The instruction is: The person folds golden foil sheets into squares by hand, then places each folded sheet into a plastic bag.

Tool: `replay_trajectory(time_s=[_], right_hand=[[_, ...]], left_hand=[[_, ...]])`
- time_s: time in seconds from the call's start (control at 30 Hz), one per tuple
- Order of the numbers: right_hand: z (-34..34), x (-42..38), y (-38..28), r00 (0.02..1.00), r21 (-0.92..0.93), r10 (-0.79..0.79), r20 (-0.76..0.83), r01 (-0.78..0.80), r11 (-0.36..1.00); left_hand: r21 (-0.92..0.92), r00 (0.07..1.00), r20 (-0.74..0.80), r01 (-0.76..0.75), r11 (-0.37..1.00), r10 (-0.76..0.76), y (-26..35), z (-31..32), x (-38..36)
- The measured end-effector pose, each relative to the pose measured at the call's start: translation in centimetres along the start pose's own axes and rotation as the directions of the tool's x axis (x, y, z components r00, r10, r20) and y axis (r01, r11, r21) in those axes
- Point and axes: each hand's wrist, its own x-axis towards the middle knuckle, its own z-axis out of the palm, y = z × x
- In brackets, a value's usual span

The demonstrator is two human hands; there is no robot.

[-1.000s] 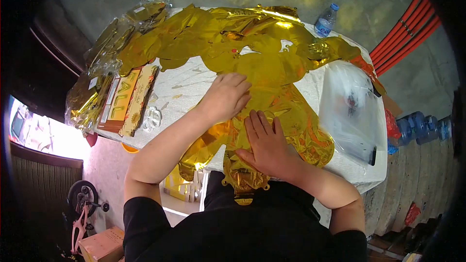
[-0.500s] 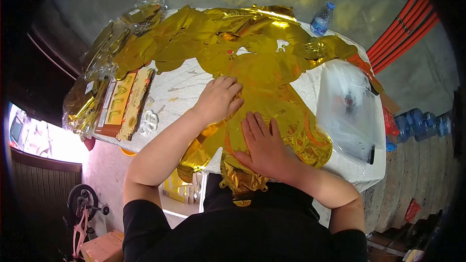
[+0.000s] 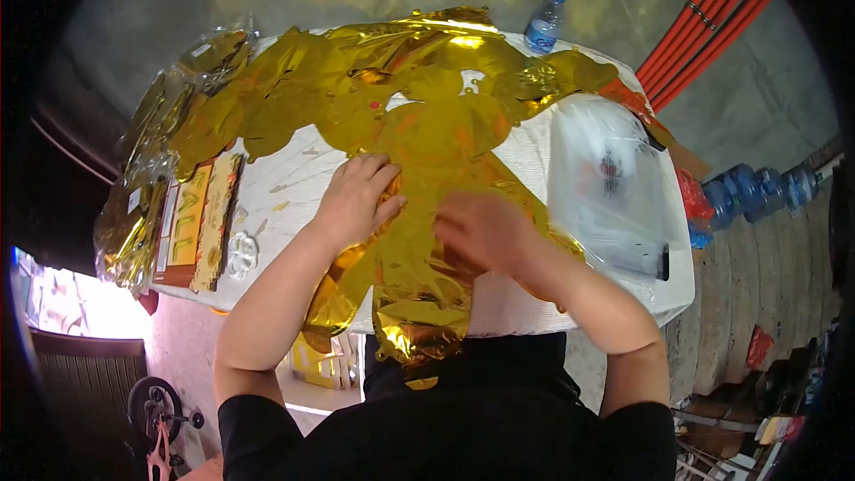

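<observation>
Gold foil sheets (image 3: pixel 419 138) spread across the white-covered table (image 3: pixel 289 169), and one long piece hangs over the near edge. My left hand (image 3: pixel 361 199) lies on the left side of this foil, fingers bent and slightly apart, with the fingertips at a fold. To the right, my right hand (image 3: pixel 481 232) is over the foil with its fingers curled; it is blurred, and whether it grips the foil is unclear.
A clear plastic bag stack (image 3: pixel 606 183) lies on the right. Behind stands a water bottle (image 3: pixel 545 22). On the left are a "FALL" card pack (image 3: pixel 191 218), wrapped gold foil (image 3: pixel 134 236) and a small clear-white item (image 3: pixel 242 254).
My right hand has lifted from lying flat and curled its fingers. The right part of the near foil has shifted, baring white table beside the hanging piece. The whole view has shifted somewhat.
</observation>
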Motion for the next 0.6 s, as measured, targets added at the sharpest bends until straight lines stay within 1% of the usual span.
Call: replay_trajectory(time_s=[0.07, 0.13, 0.2, 0.23, 0.3, 0.33, 0.37, 0.43, 0.47, 0.5, 0.57, 0.6], right_hand=[[-2.6, 0.7, 3.7, 0.964, -0.003, 0.052, -0.262, -0.055, 0.999], [-5.9, 2.3, 6.1, 0.913, -0.134, 0.24, -0.329, -0.297, 0.945], [-7.6, 3.8, 10.2, 0.87, -0.223, 0.25, -0.425, -0.368, 0.903], [-8.1, 4.3, 11.9, 0.869, -0.228, 0.249, -0.427, -0.37, 0.901], [-9.0, 5.0, 13.9, 0.874, -0.442, 0.174, -0.454, -0.391, 0.807], [-8.9, 5.2, 14.0, 0.883, -0.487, 0.19, -0.43, -0.404, 0.774], [-8.8, 5.6, 14.5, 0.881, -0.49, 0.191, -0.432, -0.408, 0.77], [-8.0, 6.4, 15.2, 0.949, -0.58, 0.141, -0.284, -0.287, 0.763], [-7.6, 6.7, 15.6, 0.954, -0.658, 0.117, -0.278, -0.277, 0.7], [-7.3, 7.1, 16.0, 0.953, -0.658, 0.119, -0.277, -0.278, 0.699], [-6.5, 7.8, 16.6, 0.959, -0.762, 0.033, -0.28, -0.244, 0.6], [-6.6, 7.9, 16.6, 0.959, -0.762, 0.035, -0.281, -0.244, 0.6]], left_hand=[[0.021, 1.0, 0.002, 0.01, 1.0, -0.01, 0.0, 0.0, -0.1], [0.013, 1.0, 0.01, 0.005, 1.0, -0.005, 0.0, -0.1, 0.0], [0.007, 1.0, 0.016, 0.005, 1.0, -0.005, -0.1, -0.2, 0.1], [0.004, 1.0, 0.025, 0.014, 1.0, -0.015, 0.0, -0.2, 0.0], [-0.002, 0.999, 0.03, 0.021, 1.0, -0.02, -0.1, -0.2, 0.0], [-0.001, 0.999, 0.03, 0.026, 1.0, -0.026, -0.1, -0.2, 0.0], [-0.001, 0.999, 0.031, 0.03, 1.0, -0.03, -0.1, -0.1, 0.0], [-0.002, 0.999, 0.027, 0.023, 1.0, -0.023, -0.1, -0.1, 0.0], [0.001, 0.999, 0.026, 0.021, 1.0, -0.021, -0.1, -0.1, 0.0], [-0.002, 0.999, 0.027, 0.02, 1.0, -0.02, -0.1, -0.2, 0.0], [-0.013, 0.999, 0.032, 0.022, 1.0, -0.021, 0.0, -0.3, 0.0], [-0.014, 0.999, 0.033, 0.021, 1.0, -0.021, 0.0, -0.4, 0.0]])
